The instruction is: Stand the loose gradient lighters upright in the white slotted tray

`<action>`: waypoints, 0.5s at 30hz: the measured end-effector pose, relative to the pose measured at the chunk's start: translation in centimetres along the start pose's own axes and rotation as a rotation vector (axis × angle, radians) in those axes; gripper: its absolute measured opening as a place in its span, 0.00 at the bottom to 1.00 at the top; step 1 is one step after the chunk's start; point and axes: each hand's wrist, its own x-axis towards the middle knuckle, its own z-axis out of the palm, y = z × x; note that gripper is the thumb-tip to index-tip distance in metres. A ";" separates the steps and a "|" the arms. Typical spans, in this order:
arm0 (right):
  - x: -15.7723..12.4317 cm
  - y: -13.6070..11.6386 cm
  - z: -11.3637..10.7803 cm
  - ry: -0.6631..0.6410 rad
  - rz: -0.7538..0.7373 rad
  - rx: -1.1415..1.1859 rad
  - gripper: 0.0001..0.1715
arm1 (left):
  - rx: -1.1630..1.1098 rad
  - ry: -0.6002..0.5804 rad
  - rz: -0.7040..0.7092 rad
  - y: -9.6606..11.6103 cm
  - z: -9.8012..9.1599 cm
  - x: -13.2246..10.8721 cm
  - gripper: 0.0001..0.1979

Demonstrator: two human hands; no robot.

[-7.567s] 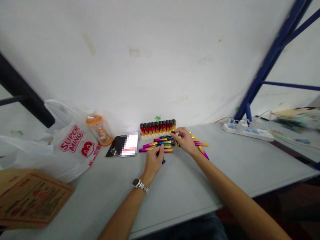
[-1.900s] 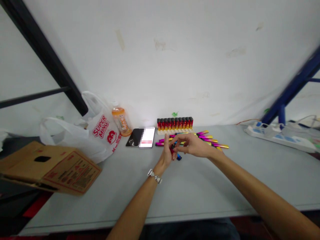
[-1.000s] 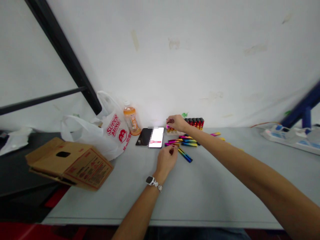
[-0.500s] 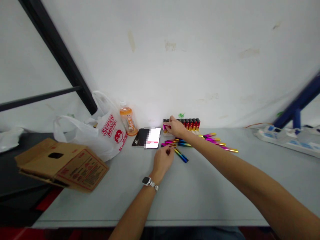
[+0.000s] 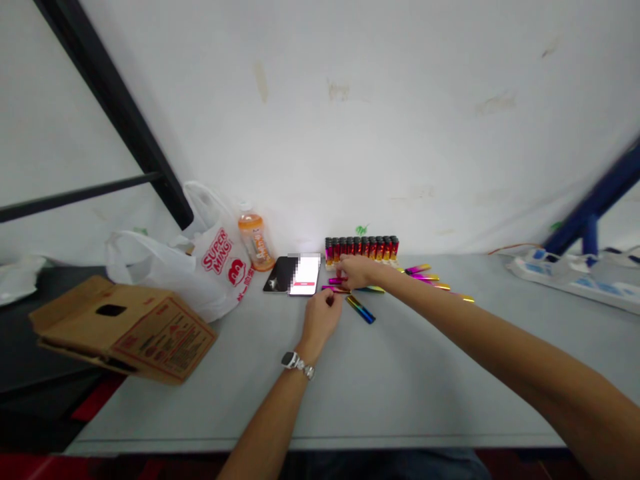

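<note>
Low over the loose slim shiny tubes is my right hand (image 5: 357,271), its fingers bent around a pink tube (image 5: 337,281). Its fingertips are small and partly hidden. My left hand (image 5: 323,313), with a watch on the wrist, rests in front of them, thumb and forefinger curled together. Another pink tube (image 5: 335,289) lies just beyond its fingertips; whether anything is pinched there is hidden. Behind my right hand stands a row of upright red-and-orange tubes (image 5: 373,248) with black tops, in a pale tray. A blue-and-gold tube (image 5: 361,310) lies between my hands' reach and the table front.
More gradient-coloured tubes (image 5: 423,269) lie to the right under my forearm. Left of the tray are a phone-like device (image 5: 305,275), an orange drink bottle (image 5: 257,240), a white plastic bag (image 5: 175,267) and a cardboard box (image 5: 125,327). A power strip (image 5: 575,283) sits far right.
My right hand has moved down from the tray's left end to the loose tubes. A tube now stands at that end of the row. My left hand has barely shifted.
</note>
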 end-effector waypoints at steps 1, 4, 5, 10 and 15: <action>0.1 -0.2 -0.2 -0.013 0.006 -0.009 0.18 | 0.002 -0.002 0.001 0.0 0.0 0.0 0.14; 0.4 -0.4 -0.4 -0.016 0.034 -0.034 0.18 | 0.012 -0.005 0.011 -0.2 0.1 -0.1 0.14; 0.4 -0.4 -0.3 0.011 0.036 -0.029 0.17 | 0.018 -0.004 0.014 -0.2 0.1 -0.1 0.14; -1.0 0.3 1.4 0.337 0.089 0.285 0.11 | 0.028 -0.009 0.022 0.0 0.3 -0.2 0.16; -4.0 -1.1 3.0 0.641 0.251 1.091 0.14 | 0.055 -0.037 0.029 0.3 0.4 -0.3 0.17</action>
